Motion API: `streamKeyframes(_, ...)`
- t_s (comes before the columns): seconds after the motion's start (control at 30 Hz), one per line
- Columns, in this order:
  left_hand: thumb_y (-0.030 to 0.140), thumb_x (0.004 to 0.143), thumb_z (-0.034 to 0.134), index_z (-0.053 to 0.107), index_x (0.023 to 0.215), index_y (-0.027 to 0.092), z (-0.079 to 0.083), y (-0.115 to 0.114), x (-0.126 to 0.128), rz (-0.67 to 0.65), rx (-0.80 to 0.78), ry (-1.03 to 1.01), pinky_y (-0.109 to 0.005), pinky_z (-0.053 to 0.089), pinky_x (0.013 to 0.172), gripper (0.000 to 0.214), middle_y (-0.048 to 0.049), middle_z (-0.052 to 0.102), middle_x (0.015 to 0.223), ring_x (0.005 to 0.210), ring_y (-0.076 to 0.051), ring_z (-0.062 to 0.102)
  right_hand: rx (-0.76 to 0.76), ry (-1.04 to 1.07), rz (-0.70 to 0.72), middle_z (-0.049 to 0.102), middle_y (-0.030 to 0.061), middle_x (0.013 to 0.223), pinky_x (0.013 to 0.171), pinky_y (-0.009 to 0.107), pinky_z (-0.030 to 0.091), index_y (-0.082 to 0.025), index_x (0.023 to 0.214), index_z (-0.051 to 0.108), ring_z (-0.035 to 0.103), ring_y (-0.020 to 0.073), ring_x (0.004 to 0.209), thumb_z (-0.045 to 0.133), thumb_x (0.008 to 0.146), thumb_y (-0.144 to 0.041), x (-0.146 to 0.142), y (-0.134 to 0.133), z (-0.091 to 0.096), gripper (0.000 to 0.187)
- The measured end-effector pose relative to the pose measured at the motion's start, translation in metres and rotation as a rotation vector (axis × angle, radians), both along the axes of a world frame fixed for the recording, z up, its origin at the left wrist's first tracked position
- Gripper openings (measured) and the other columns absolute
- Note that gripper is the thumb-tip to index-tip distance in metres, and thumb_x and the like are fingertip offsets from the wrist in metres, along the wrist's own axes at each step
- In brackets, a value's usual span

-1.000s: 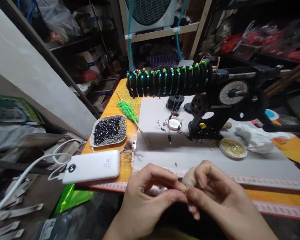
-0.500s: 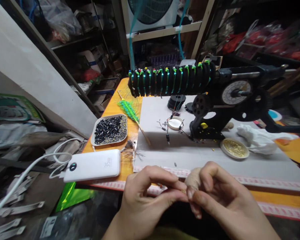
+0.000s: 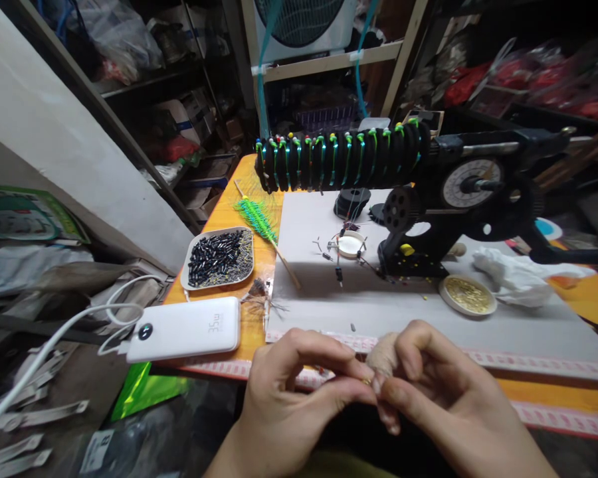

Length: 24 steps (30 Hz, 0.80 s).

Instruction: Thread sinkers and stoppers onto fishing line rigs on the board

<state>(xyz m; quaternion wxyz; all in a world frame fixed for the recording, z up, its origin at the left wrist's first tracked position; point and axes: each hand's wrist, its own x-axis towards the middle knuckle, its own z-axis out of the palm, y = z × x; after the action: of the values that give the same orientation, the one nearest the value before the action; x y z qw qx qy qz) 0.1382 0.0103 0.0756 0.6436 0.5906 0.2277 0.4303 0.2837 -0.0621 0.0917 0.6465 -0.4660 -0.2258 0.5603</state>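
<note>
My left hand is closed in a pinch on a tiny gold-coloured piece; only a speck of it shows at the fingertips. Against those fingertips my right hand is pinched too, its index finger wrapped in beige tape. What sits between the right fingers is too small and covered to make out. Beyond the hands, small dark weighted pieces hang on fine lines over the white board. A round dish of gold bits lies to the right.
A black machine carries a roller wound with green cords and beads. Left of the board are a tray of black and grey parts, a white power bank with its cable, and a green bristled stick.
Both hands stay nearly in place, fingertips still together, with only slight finger movement. The hanging weighted pieces have swung slightly to the right.
</note>
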Motion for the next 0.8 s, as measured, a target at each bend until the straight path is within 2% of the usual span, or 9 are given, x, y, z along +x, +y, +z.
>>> streamKeyframes(0.1, 0.002, 0.078, 0.077, 0.065, 0.103, 0.027, -0.001, 0.000, 0.003, -0.034, -0.043, -0.084, -0.017, 0.060, 0.069, 0.037, 0.0038, 0.078, 0.088, 0.080, -0.011, 0.075, 0.003, 0.006, -0.005, 0.059, -0.0050, 0.065, 0.053, 0.018, 0.044, -0.019, 0.070, 0.044, 0.056, 0.0066, 0.054, 0.083, 0.077, -0.031, -0.001, 0.000, 0.001, 0.042)
streamKeyframes(0.23, 0.002, 0.079, 0.076, 0.064, 0.105, 0.029, -0.002, 0.000, 0.003, -0.060, -0.045, -0.087, -0.015, 0.059, 0.069, 0.039, 0.0044, 0.078, 0.090, 0.081, -0.011, 0.074, -0.012, 0.018, -0.018, 0.058, -0.0059, 0.064, 0.051, 0.016, 0.045, -0.018, 0.069, 0.042, 0.056, 0.0057, 0.052, 0.084, 0.075, -0.031, -0.002, 0.001, 0.004, 0.044)
streamKeyframes(0.3, 0.004, 0.080, 0.076, 0.065, 0.104, 0.029, -0.001, 0.002, 0.000, -0.059, 0.047, -0.024, -0.016, 0.059, 0.071, 0.037, 0.0035, 0.077, 0.089, 0.081, -0.011, 0.073, -0.019, 0.010, -0.006, 0.059, -0.0063, 0.065, 0.051, 0.015, 0.046, -0.018, 0.069, 0.041, 0.057, 0.0053, 0.052, 0.082, 0.077, -0.031, 0.000, 0.001, 0.004, 0.044)
streamKeyframes(0.43, 0.009, 0.081, 0.076, 0.069, 0.107, 0.023, 0.005, 0.013, -0.002, -0.051, 0.331, 0.128, -0.018, 0.057, 0.071, 0.030, -0.0018, 0.074, 0.086, 0.077, -0.012, 0.070, 0.026, -0.174, 0.152, 0.061, -0.0047, 0.066, 0.058, 0.017, 0.051, -0.019, 0.069, 0.039, 0.061, 0.0070, 0.058, 0.073, 0.087, -0.032, 0.013, 0.003, 0.001, 0.041)
streamKeyframes(0.5, 0.010, 0.082, 0.075, 0.072, 0.105, 0.018, 0.007, 0.018, 0.001, -0.038, 0.424, 0.136, -0.018, 0.056, 0.068, 0.024, -0.0047, 0.073, 0.083, 0.074, -0.012, 0.069, 0.059, -0.303, 0.207, 0.061, -0.0039, 0.067, 0.059, 0.018, 0.052, -0.020, 0.070, 0.039, 0.062, 0.0083, 0.061, 0.070, 0.089, -0.033, 0.021, 0.004, 0.000, 0.038)
streamKeyframes(0.57, 0.008, 0.081, 0.076, 0.075, 0.095, 0.014, 0.006, 0.020, 0.006, -0.001, 0.466, 0.089, -0.019, 0.056, 0.066, 0.015, -0.0058, 0.072, 0.078, 0.071, -0.013, 0.069, 0.076, -0.402, 0.206, 0.060, -0.0038, 0.068, 0.058, 0.019, 0.052, -0.021, 0.072, 0.040, 0.062, 0.0092, 0.061, 0.068, 0.091, -0.033, 0.027, 0.004, 0.001, 0.035)
streamKeyframes(0.67, 0.005, 0.076, 0.079, 0.076, 0.081, 0.015, 0.001, 0.016, 0.018, 0.074, 0.388, -0.042, -0.020, 0.057, 0.065, 0.012, -0.0047, 0.073, 0.075, 0.069, -0.012, 0.069, 0.090, -0.496, 0.167, 0.058, -0.0041, 0.071, 0.056, 0.019, 0.053, -0.021, 0.074, 0.042, 0.061, 0.0096, 0.061, 0.068, 0.090, -0.033, 0.030, 0.004, 0.003, 0.033)
streamKeyframes(0.8, 0.001, 0.076, 0.077, 0.076, 0.077, 0.018, -0.004, 0.007, 0.026, 0.120, 0.229, -0.131, -0.020, 0.059, 0.065, 0.017, -0.0027, 0.075, 0.077, 0.070, -0.012, 0.071, 0.127, -0.598, 0.085, 0.060, -0.0040, 0.077, 0.059, 0.017, 0.056, -0.023, 0.082, 0.049, 0.063, 0.0090, 0.065, 0.066, 0.092, -0.033, 0.027, 0.003, 0.004, 0.022)
